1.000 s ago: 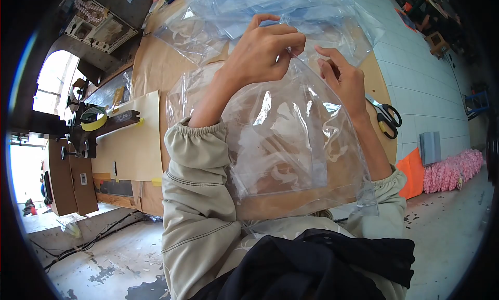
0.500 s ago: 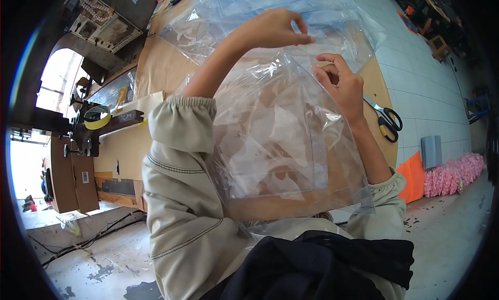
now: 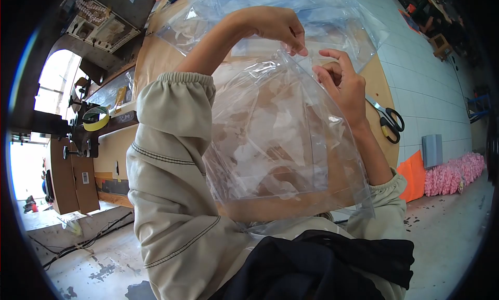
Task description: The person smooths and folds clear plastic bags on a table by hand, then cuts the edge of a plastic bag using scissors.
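A large clear plastic sheet (image 3: 270,144) lies over the work surface before me, wrinkled and shiny, with a seam or fold line down its right part. Its top rises to a narrow peak between my hands. Bent down from above, my left hand (image 3: 278,27) has its fingertips pinched together at this peak. My right hand (image 3: 344,84) is at the sheet's right edge, thumb and curled middle finger closed at the plastic, index finger raised and apart. The exact grip of both hands is hard to see through the transparent film.
More bluish clear plastic (image 3: 312,4) is heaped at the far side of the table (image 3: 382,82). Scissors (image 3: 389,124) lie by the right edge. A tape roll (image 3: 96,119) sits on a metal fixture at left. Orange material (image 3: 411,178) and a pink bundle (image 3: 454,174) are on the floor.
My left hand has turned its fingers downward and shifted slightly left, to the sheet's peak. The left elbow has swung outward. My right hand has hardly moved.
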Motion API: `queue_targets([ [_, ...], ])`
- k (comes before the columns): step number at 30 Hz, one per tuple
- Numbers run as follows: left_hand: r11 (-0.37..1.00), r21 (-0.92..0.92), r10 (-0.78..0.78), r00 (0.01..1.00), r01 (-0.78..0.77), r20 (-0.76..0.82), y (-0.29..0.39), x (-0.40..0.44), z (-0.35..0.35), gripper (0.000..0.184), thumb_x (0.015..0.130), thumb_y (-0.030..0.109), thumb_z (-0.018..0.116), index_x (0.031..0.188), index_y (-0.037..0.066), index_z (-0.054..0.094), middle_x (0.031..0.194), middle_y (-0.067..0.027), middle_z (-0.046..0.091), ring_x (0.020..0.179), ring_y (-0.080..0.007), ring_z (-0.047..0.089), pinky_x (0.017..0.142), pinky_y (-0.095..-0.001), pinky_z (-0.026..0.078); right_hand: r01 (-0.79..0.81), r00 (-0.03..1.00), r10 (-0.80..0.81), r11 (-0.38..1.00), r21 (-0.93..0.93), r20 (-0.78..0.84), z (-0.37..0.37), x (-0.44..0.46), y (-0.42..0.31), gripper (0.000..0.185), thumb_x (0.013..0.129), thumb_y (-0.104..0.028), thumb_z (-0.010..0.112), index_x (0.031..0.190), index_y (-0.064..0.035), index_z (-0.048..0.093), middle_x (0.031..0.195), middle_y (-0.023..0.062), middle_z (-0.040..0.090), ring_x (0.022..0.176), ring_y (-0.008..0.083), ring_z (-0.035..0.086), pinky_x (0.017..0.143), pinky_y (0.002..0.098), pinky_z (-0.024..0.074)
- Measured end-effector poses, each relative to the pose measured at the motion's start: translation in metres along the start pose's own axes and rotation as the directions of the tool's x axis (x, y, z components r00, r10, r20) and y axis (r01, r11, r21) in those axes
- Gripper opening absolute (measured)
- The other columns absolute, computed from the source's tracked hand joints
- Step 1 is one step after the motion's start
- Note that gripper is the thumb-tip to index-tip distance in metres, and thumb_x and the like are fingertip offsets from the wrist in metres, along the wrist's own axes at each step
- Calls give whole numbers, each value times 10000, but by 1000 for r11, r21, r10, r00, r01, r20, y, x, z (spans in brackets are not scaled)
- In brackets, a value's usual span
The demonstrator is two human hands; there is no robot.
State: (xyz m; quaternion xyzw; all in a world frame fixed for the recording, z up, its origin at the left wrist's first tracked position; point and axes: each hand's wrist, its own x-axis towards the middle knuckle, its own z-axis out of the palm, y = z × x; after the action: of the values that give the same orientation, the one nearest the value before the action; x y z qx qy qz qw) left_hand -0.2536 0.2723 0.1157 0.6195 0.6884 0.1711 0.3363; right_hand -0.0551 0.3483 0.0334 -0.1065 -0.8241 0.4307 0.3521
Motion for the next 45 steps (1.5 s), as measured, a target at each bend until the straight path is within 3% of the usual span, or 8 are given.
queue_targets([
  [7, 1000, 23, -6, 1000, 5, 17, -5, 2, 3, 190, 809, 268, 660, 846, 86, 697, 669, -4, 606, 685, -105, 536, 679, -289, 388, 85, 990, -53, 963, -257, 128, -3, 3, 1, 293, 853, -107, 666, 1145, -104, 633, 757, 80, 660, 651, 120, 625, 598, 258, 480],
  [10, 1000, 25, 0, 1000, -1, 27, -5, 5, 4, 174, 811, 238, 633, 882, 93, 697, 672, -15, 614, 685, -117, 542, 658, -293, 391, 418, 908, -413, 875, -246, 73, 4, 8, 20, 304, 853, -22, 609, 1150, -90, 625, 735, 105, 632, 611, 225, 598, 589, 318, 478],
  [16, 994, 103, -20, 1000, 20, 3, -16, 28, 23, 226, 708, 162, 573, 880, 82, 697, 680, -50, 630, 684, -152, 554, 656, -301, 410, 408, 890, -293, 855, -321, 350, 1, 4, 42, 254, 908, -60, 541, 1151, -59, 616, 780, 85, 593, 662, 191, 584, 619, 305, 479],
  [18, 997, 72, 21, 996, -15, -87, -39, 36, 32, 231, 695, 203, 534, 827, 73, 672, 727, -35, 619, 743, -144, 545, 690, -289, 409, -3, 861, 19, 999, -32, 508, -13, 5, 37, 238, 947, -140, 514, 1143, -47, 611, 807, 48, 585, 712, 151, 575, 653, 273, 470],
  [22, 941, -316, -161, 982, 122, -100, -51, 17, 34, 312, 830, 369, 526, 877, 80, 632, 891, 6, 603, 848, -121, 515, 781, -279, 405, -627, 605, 415, 774, 85, 680, -63, -8, 20, 337, 992, -307, 470, 1135, -30, 599, 900, 0, 570, 810, 88, 533, 718, 231, 441],
  [25, 823, -567, -62, 997, 23, -50, -63, 5, 38, 567, 914, 624, 424, 982, 95, 615, 981, 4, 586, 881, -127, 517, 828, -286, 421, -660, 569, 378, 740, 132, 730, -88, -38, 16, 395, 980, -342, 499, 1124, 13, 593, 992, 49, 607, 881, 105, 550, 789, 253, 437],
  [28, 974, -213, 59, 994, -78, -94, -74, 6, 47, 526, 908, 577, 489, 1020, 85, 635, 1028, -51, 587, 934, -144, 529, 847, -283, 429, -618, 628, 380, 774, 138, 679, -91, -70, -2, 368, 964, -329, 536, 1099, 4, 609, 970, 35, 614, 861, 81, 544, 765, 238, 448],
  [45, 912, -401, -65, 939, -81, -337, -10, -13, 48, 429, 817, 451, 670, 782, 24, 688, 785, -41, 656, 763, -107, 586, 670, -253, 454, -618, 768, 566, 778, 116, 299, -96, -115, -25, 185, 859, -122, 664, 796, 48, 694, 876, 54, 617, 792, 100, 556, 706, 220, 424],
])
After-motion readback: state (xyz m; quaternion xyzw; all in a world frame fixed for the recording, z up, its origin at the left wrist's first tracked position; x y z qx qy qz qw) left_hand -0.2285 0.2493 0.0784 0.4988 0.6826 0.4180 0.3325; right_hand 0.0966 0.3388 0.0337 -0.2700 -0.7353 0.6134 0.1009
